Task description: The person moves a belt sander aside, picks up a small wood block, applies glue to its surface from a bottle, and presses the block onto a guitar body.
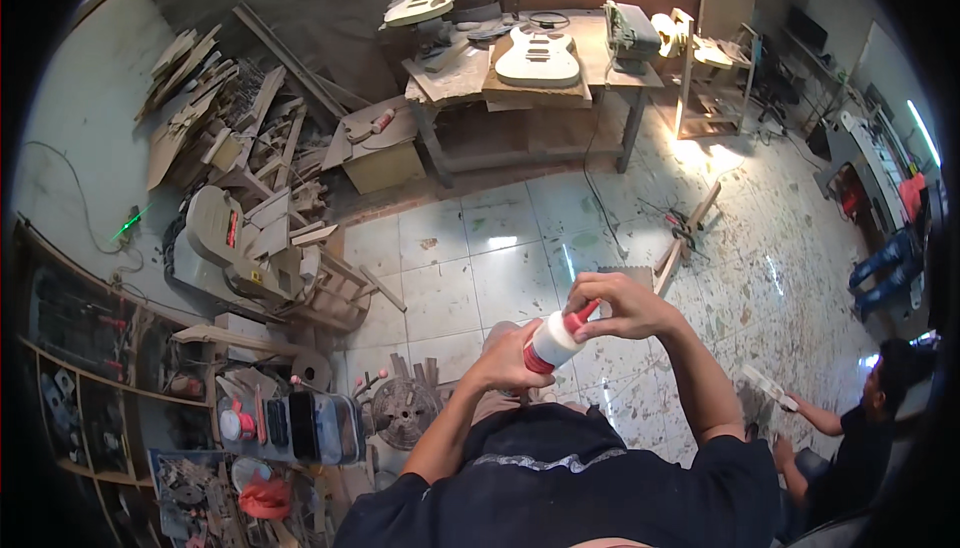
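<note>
In front of my body I hold a white squeeze bottle (556,340) with a red label and a red cap, like a glue bottle. It is tilted, its cap up and to the right. My left hand (507,358) is wrapped round the body of the bottle. The fingers of my right hand (622,306) close on the red cap (582,316). Whether the cap is loose from the bottle, I cannot tell. Just beyond my right hand shows a flat grey-brown piece (632,275), partly hidden by it.
A workbench (455,78) at the back bears a pale guitar body (538,56). Scrap wood (215,118) is piled at the left, near a beige machine (225,238). A wooden stand (685,233) is on the tiled floor. At the right sits another person (850,448) holding a pale flat piece.
</note>
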### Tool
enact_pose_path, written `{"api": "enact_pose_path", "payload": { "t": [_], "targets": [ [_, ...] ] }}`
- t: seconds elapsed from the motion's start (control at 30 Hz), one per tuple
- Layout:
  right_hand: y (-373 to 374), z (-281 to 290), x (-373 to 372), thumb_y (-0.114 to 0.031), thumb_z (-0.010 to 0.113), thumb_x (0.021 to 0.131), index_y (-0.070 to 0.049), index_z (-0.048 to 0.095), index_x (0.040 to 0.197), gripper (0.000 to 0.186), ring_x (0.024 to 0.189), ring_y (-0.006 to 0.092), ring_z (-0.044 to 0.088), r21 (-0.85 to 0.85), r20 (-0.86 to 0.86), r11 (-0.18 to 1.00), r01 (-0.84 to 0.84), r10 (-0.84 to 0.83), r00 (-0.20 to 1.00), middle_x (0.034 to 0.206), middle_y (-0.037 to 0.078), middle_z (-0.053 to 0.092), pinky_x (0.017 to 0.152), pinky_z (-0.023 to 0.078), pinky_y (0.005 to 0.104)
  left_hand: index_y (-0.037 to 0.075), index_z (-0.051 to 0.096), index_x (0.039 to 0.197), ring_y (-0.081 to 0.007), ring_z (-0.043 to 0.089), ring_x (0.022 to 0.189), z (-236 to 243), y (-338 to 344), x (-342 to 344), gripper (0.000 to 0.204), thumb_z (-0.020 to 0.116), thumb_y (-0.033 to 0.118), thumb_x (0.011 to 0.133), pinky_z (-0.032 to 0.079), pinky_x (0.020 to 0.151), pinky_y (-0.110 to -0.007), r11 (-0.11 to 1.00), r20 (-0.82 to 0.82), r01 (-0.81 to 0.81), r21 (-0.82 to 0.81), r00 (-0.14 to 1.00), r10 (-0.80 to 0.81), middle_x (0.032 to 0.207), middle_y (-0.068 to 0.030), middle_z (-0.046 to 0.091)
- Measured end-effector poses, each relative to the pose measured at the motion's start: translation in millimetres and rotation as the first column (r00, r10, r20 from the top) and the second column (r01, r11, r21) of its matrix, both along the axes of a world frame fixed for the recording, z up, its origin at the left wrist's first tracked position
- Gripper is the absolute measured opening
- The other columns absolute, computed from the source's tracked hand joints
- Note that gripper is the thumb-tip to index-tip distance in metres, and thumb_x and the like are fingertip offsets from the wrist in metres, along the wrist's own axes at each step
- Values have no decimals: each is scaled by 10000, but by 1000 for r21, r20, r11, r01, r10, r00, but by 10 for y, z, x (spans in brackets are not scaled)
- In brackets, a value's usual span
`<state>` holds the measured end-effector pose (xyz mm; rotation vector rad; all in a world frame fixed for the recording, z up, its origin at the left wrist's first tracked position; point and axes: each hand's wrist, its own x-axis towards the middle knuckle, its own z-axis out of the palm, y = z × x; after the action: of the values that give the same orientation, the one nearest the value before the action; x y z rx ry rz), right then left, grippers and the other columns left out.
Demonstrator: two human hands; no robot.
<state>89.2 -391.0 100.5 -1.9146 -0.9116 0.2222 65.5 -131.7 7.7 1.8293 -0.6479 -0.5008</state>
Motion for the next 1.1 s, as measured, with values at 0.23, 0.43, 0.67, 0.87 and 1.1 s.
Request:
{"api": "enact_pose_path", "payload": {
  "t": [0.23,0.43,0.67,0.87,1.1],
  "targets": [
    [-104,187,926,-391,754,904,-25,655,1062,411,771,193,699,-364,-135,928,78,-135,982,812,106,703,663,539,332,44,581,1176,-341,691,900,-211,-199,1020,658,836,255,608,533,821,-429,998,30,-9,70,1000,7,972,-164,697],
    [90,136,2242,-189,785,873,-12,644,1091,315,835,190,702,-454,-207,869,198,-319,925,899,107,707,721,560,297,41,554,1111,-421,677,869,-238,-182,2449,610,812,257,603,536,774,-469,992,157,-67,104,986,50,923,-203,693],
    [527,320,3869,-139,847,782,-30,578,1283,579,962,210,685,-126,-164,991,48,-69,984,1087,122,653,862,556,352,39,540,1082,-423,678,892,104,347,3873,594,811,242,594,530,778,-469,974,76,-182,134,982,173,921,-211,692],
    [874,345,4693,-296,814,843,74,631,1146,512,715,256,719,-542,-255,808,232,-421,871,838,184,733,693,570,368,42,539,1085,-426,678,912,168,605,4635,577,799,218,601,538,793,-464,963,210,-227,143,958,195,942,-212,694],
    [1024,291,5615,-71,792,813,-10,628,1016,268,953,265,687,-186,-37,981,-49,43,998,1009,134,640,797,566,366,43,542,1070,-434,679,907,106,804,5340,568,812,216,601,542,786,-482,951,241,-297,85,932,270,930,-218,692]
  ]
}}
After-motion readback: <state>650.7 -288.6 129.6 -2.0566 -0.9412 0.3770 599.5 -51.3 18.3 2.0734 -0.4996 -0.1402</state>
